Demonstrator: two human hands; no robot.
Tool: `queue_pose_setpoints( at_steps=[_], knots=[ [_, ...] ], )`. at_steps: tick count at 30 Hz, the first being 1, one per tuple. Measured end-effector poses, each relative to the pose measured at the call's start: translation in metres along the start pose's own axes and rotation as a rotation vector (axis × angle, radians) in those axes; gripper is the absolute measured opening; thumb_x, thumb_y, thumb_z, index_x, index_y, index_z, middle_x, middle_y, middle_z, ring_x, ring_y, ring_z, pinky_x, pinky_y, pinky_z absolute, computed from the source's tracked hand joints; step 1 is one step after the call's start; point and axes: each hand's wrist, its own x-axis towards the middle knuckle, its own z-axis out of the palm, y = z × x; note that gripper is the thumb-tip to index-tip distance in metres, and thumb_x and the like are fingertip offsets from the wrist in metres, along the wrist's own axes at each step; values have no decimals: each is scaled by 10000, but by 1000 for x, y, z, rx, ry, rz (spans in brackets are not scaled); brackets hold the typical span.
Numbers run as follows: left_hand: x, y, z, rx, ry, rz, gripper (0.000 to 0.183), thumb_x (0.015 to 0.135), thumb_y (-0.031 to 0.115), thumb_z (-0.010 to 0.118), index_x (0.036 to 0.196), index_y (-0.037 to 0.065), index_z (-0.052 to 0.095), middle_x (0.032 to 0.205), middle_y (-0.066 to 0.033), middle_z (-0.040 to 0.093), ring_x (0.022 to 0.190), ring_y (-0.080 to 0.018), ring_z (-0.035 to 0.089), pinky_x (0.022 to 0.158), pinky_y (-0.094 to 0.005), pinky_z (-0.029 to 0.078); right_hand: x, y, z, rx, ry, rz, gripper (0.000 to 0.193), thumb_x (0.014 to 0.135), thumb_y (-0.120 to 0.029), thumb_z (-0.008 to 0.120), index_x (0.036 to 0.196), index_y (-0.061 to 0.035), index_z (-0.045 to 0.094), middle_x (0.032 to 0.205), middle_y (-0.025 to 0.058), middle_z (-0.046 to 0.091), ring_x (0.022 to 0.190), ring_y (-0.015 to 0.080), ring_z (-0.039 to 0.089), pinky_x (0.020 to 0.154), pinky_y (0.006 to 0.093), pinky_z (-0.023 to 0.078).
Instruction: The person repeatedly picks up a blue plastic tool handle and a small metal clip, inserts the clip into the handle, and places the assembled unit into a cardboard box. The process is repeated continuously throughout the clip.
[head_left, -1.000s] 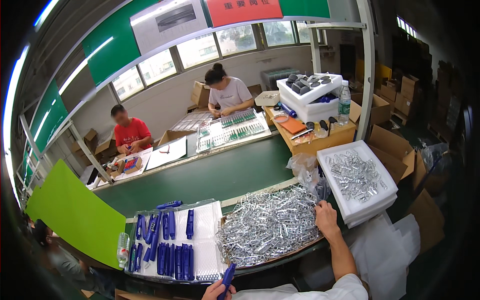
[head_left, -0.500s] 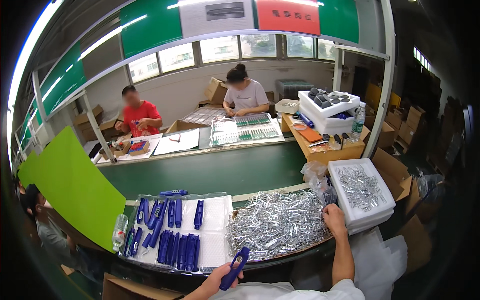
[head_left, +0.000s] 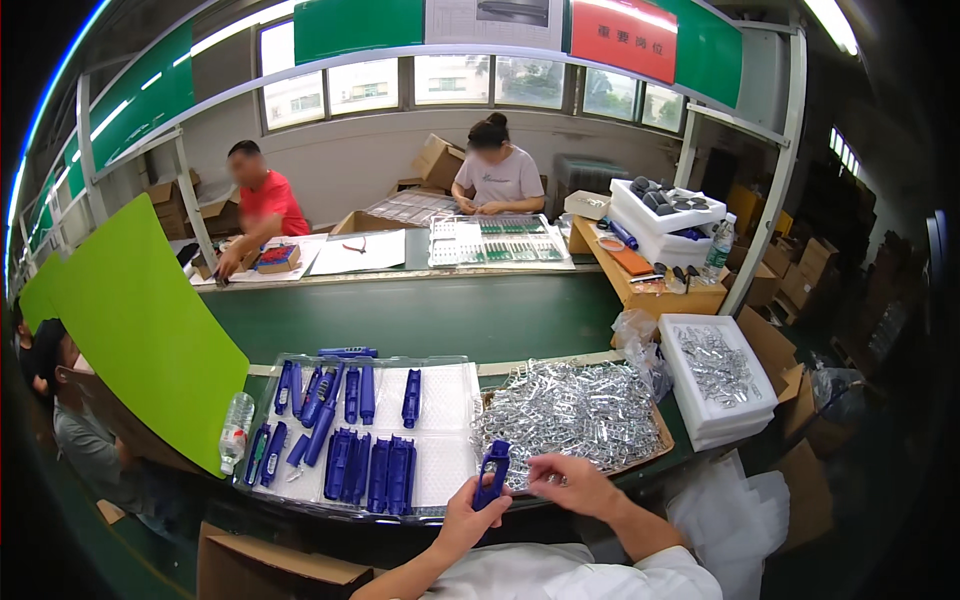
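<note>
My left hand (head_left: pixel 476 513) is closed round a blue plastic casing (head_left: pixel 495 462), held upright with its long opening facing up, near the table's front edge. Just right of it is my right hand (head_left: pixel 575 486), fingers bent together and pointing at the casing. Small silvery metal pieces seem to show in its curled fingers; their exact kind is too small to tell. Behind both hands lies a large heap of shiny bent-wire metal clips (head_left: pixel 570 410) in a shallow cardboard box. To the left, a clear plastic tray (head_left: pixel 447 400) bears several blue casing halves (head_left: pixel 398 475).
A white foam box (head_left: pixel 690 385) with more metal clips stands at right, beside a crumpled plastic bag (head_left: pixel 640 335). At left are a clear bottle (head_left: pixel 236 432) and a lime-green panel (head_left: pixel 150 330). Beyond the green belt (head_left: pixel 430 315), two people work at another bench.
My right hand has left the right edge of the clip heap and come across to the casing. My left hand has raised the casing slightly. The view has shifted a little.
</note>
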Motion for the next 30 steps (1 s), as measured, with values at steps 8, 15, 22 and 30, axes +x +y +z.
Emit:
queue_pose_setpoints(
  at_steps=[8,15,22,30],
  knots=[
    [-10,0,-31,-48,-41,-50,353,947,93,766,1248,-32,631,908,-27,683,663,-70,602,605,-228,495,9,-21,50,121,-48,61,410,922,-96,788,1294,4,647,1018,35,724,861,72,653,762,227,544],
    [-14,1,-43,-224,61,-60,306,902,3,759,1185,-18,646,853,-38,677,657,-98,606,604,-247,482,12,-24,73,242,-45,21,381,922,-106,793,1270,-18,665,1046,41,727,878,86,663,770,236,553],
    [-11,7,-42,-319,243,-63,293,856,-39,734,1116,22,613,855,-60,645,623,-130,595,560,-280,494,5,-16,85,295,184,258,201,953,-78,746,1135,2,720,968,37,722,856,95,674,771,255,559],
    [-2,-4,-35,-370,312,-112,266,873,-11,752,1110,25,636,888,-36,662,636,-91,589,584,-246,488,11,-8,88,799,198,411,217,967,7,697,1178,46,663,1036,71,714,955,127,702,865,256,575]
  ],
)
